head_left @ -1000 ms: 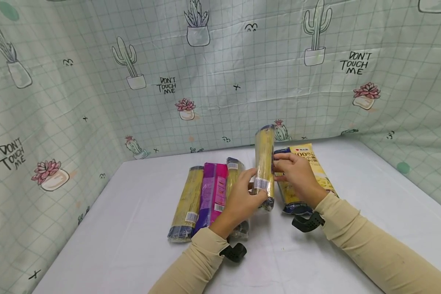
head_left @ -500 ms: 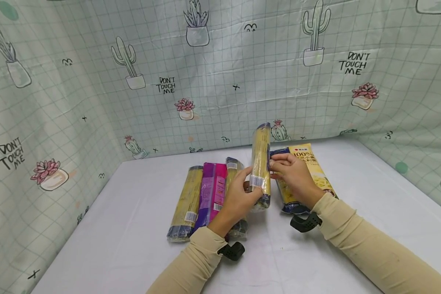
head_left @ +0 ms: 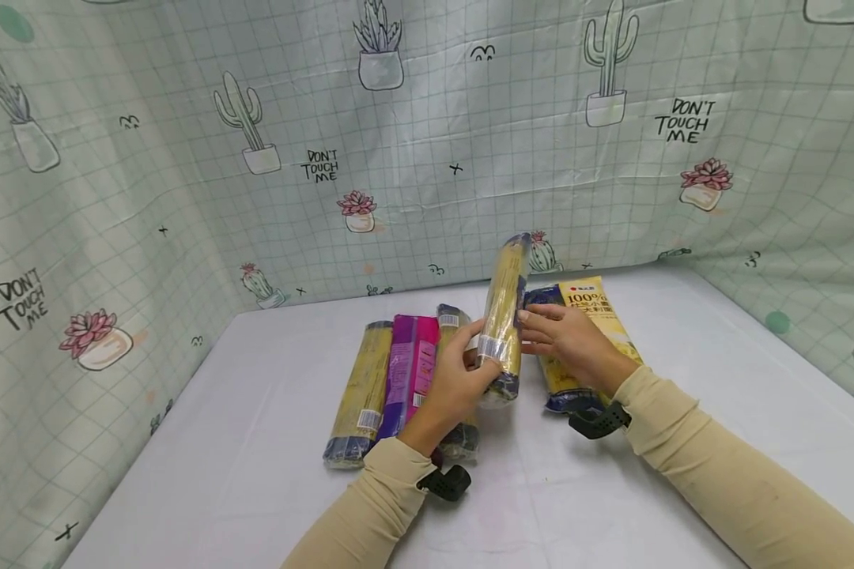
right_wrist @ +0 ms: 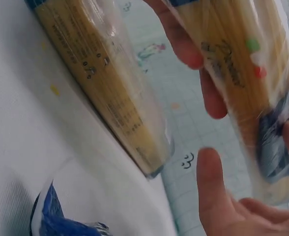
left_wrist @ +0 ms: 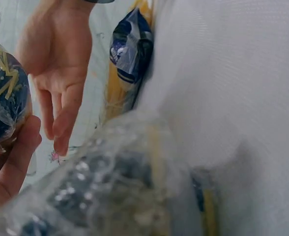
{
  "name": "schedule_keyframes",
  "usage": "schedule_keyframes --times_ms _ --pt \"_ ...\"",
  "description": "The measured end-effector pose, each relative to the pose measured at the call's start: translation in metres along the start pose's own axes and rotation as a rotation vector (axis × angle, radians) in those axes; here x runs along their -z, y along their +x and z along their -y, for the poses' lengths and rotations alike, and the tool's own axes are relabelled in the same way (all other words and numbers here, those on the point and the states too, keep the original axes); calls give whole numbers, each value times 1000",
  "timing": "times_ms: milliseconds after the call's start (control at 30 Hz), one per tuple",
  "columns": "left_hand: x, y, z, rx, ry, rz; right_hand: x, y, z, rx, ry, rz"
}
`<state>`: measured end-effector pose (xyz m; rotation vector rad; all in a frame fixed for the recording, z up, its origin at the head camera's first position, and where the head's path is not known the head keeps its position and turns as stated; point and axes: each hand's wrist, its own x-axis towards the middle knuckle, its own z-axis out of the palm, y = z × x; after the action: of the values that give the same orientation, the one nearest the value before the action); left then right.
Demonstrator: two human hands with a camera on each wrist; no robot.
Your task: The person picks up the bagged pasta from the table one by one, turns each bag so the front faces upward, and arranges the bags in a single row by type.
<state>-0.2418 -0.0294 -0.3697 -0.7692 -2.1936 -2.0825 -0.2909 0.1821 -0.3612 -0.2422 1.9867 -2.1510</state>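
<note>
My left hand (head_left: 455,383) grips the lower part of a clear-wrapped spaghetti pack (head_left: 505,304) with dark blue ends. It holds the pack raised over the table, top leaning away and to the right. At the pack's right side is my right hand (head_left: 576,340), its fingers extended and not curled round it. In the right wrist view, one right fingertip meets the held pack (right_wrist: 233,73) near its blue end; the right thumb stands apart. The left wrist view shows the right palm (left_wrist: 61,54) with loosely straight fingers beside the pack's end (left_wrist: 7,93).
Left of the hands, a spaghetti pack (head_left: 363,387), a purple-pink packet (head_left: 402,367) and another spaghetti pack (head_left: 450,316) lie side by side on the white table (head_left: 256,442). Behind the right hand lies yellow and dark blue pasta packaging (head_left: 594,296). A patterned curtain (head_left: 413,158) surrounds the table.
The held spaghetti pack has shifted slightly left with my left hand, and its top now tilts more to the right. My right fingers have straightened.
</note>
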Motion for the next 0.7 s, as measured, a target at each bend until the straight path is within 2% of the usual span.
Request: schedule_keyframes --times_ms 167,300,500,700 --pt "7 1 -3 -35 -32 37 2 1 -1 -1 154 122" --pt "11 3 -3 -60 -57 74 4 0 0 12 219 167" --pt "15 4 -2 -73 -68 103 4 -2 2 13 216 164" --pt "17 5 -3 -36 -21 124 2 -2 2 25 208 124"
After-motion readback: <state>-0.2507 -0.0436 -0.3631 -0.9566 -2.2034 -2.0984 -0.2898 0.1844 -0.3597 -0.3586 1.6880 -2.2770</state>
